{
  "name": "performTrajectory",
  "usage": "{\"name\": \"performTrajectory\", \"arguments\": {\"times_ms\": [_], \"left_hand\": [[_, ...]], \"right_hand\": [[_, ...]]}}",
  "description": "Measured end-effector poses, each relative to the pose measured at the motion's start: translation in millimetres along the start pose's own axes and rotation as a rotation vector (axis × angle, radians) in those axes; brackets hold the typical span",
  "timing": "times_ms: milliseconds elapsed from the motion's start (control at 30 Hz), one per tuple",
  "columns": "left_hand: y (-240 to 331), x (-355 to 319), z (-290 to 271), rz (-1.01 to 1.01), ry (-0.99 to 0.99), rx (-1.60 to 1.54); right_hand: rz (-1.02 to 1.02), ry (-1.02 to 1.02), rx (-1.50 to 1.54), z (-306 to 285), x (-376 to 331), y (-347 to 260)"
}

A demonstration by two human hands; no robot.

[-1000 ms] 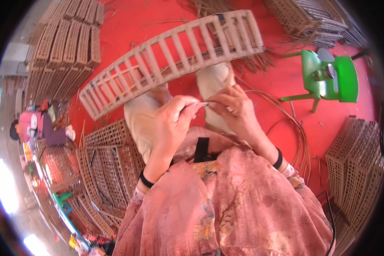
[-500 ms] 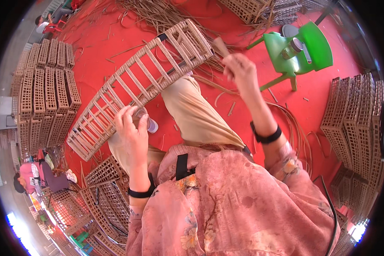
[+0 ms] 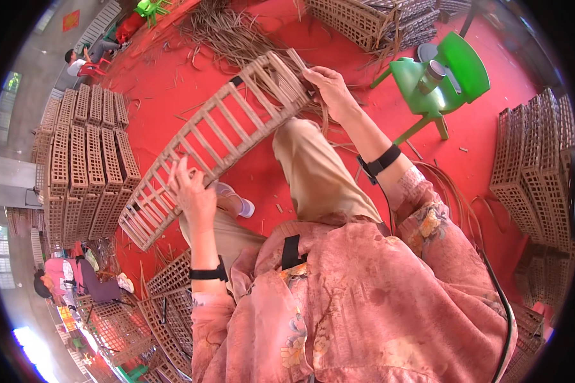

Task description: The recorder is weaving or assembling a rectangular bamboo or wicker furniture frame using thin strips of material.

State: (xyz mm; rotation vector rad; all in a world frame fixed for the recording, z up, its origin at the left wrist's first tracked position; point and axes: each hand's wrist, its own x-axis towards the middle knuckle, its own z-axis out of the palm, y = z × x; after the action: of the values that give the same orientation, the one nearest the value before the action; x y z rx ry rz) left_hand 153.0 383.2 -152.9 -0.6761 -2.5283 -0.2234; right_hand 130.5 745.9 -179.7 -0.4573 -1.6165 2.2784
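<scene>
A long, curved, ladder-like woven panel [image 3: 218,122] of brown strips lies tilted across my knees, its wide end up at the right. My left hand [image 3: 191,191] grips its near edge toward the lower left, fingers curled over the bars. At the wide end, my right hand [image 3: 332,92] pinches a flat brown strip [image 3: 296,60] against the panel's corner. More of the strip seems to hang below that hand, though the fingertips partly hide it. A dark band shows on the panel's far edge.
A green plastic chair [image 3: 457,70] with a lidded jar [image 3: 432,77] stands at the right. Stacked woven baskets [image 3: 86,163] rise on the left, with more [image 3: 535,169] on the right. Loose strips [image 3: 230,32] lie heaped on the red floor. Two people sit at the left.
My right hand has come left and up from the air to the panel's wide end, bringing the strip there. My left hand has shifted slightly down along the panel, its fingers lower on the bars.
</scene>
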Motion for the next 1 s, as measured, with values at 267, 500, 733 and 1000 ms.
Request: {"name": "performTrajectory", "arguments": {"times_ms": [267, 500, 733, 1000], "left_hand": [[-51.1, 17.0, -42.3, 0.091, -0.181, -0.117], [-5.5, 51.3, -3.4, 0.248, -0.175, -0.138], [-24.0, 36.9, -14.7, 0.205, -0.176, -0.126], [-34.9, -0.7, -47.6, 0.059, -0.228, -0.173]], "right_hand": [[-0.069, -0.023, 0.117, 30.3, -53.6, -46.5], [0.022, 0.171, 0.07, -37.4, -18.0, -13.2], [-0.012, 0.137, 0.059, -10.4, -47.8, -9.2], [-0.069, 0.213, -0.044, 23.0, -103.9, 15.0]]}}
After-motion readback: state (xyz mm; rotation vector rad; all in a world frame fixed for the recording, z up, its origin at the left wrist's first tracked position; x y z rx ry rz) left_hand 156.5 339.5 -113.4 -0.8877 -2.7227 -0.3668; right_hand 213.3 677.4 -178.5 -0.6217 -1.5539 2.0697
